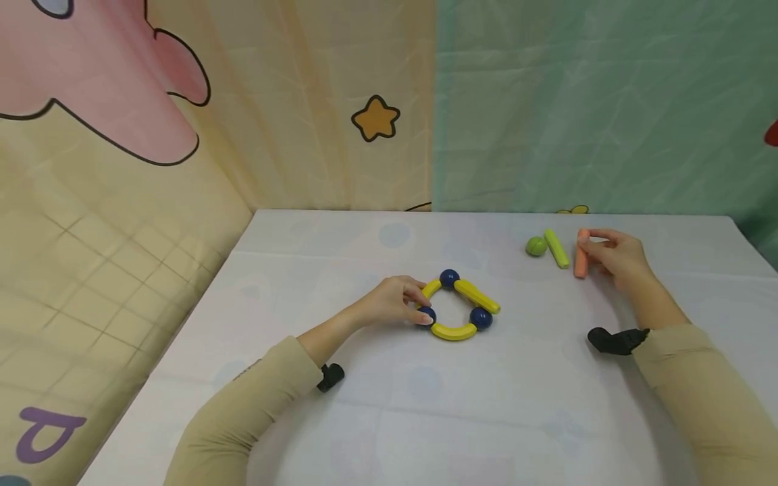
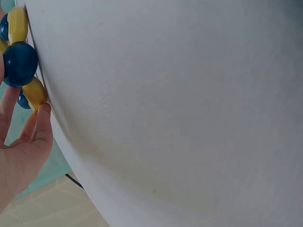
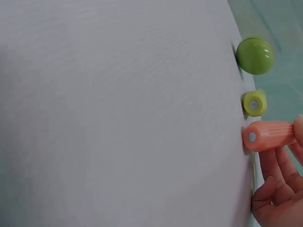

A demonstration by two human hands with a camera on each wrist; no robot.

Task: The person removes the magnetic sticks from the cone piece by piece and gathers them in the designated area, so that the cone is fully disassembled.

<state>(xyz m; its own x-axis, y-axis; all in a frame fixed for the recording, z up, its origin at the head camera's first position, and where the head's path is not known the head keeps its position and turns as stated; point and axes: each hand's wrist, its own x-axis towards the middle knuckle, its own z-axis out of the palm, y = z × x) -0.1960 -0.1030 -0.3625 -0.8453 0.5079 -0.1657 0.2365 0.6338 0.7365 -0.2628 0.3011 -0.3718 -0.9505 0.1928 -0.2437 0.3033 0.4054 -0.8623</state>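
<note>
Pinching the ring (image 1: pixel 453 332) at a blue ball (image 2: pixel 21 65), the left hand (image 1: pixel 394 301) reaches forward over the counter (image 1: pixel 486 405). The right hand (image 1: pixel 621 259), farther away, pinches the orange rod (image 1: pixel 581 262) near the green rod (image 1: pixel 556 249). One purple letter (image 1: pixel 51 418) shows at left; which letter, I cannot tell.

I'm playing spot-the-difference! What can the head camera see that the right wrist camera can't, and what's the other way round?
Only the head view: the left hand gripping the blue-and-yellow toy, the star and the sleeves.

Only the right wrist view: silver dots on the ends of the orange stick and the green stick.

Both: those two sticks, the green ball, the right hand pinching the orange stick, and the white table.
</note>
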